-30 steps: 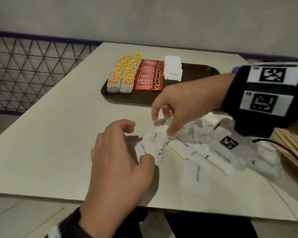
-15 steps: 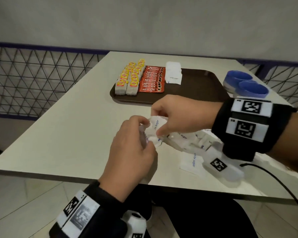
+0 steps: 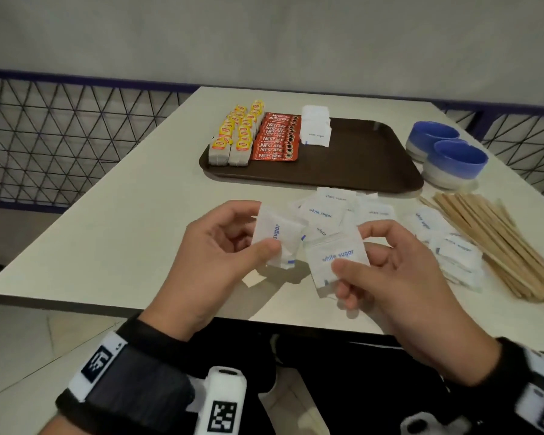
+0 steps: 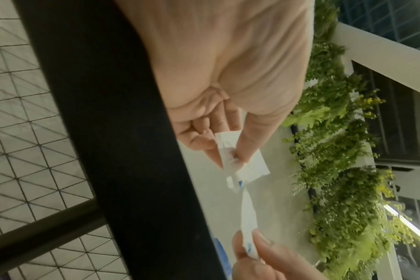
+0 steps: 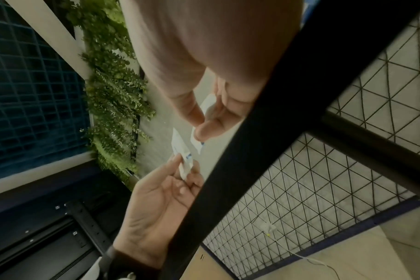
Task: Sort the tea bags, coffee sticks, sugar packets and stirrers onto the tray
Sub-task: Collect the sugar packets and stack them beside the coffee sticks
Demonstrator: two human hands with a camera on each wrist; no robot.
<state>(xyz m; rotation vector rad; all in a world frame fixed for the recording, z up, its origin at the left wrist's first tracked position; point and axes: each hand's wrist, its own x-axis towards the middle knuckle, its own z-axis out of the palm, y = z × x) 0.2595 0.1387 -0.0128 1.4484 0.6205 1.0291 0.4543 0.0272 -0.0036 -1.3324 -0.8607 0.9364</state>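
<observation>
My left hand [image 3: 259,232] pinches a small stack of white sugar packets [image 3: 275,238] between thumb and fingers, above the table's near edge. My right hand [image 3: 354,251] pinches a single "white sugar" packet [image 3: 336,262] just to the right of it. In the left wrist view the left hand's packets [image 4: 230,151] sit above the right hand's packet [image 4: 249,223]. The brown tray [image 3: 358,158] holds rows of yellow-tagged tea bags [image 3: 236,136], red coffee sticks [image 3: 277,139] and a sugar stack [image 3: 315,127]. Loose sugar packets [image 3: 327,211] and wooden stirrers [image 3: 496,243] lie on the table.
Two blue bowls [image 3: 456,158] stand right of the tray. More loose sugar packets [image 3: 453,252] lie beside the stirrers. The right half of the tray is bare. A wire mesh fence [image 3: 60,136] runs along the table's left side.
Both hands have lifted from the sugar pile and drawn apart toward me, each now holding sugar packets. The head view has risen and widened.
</observation>
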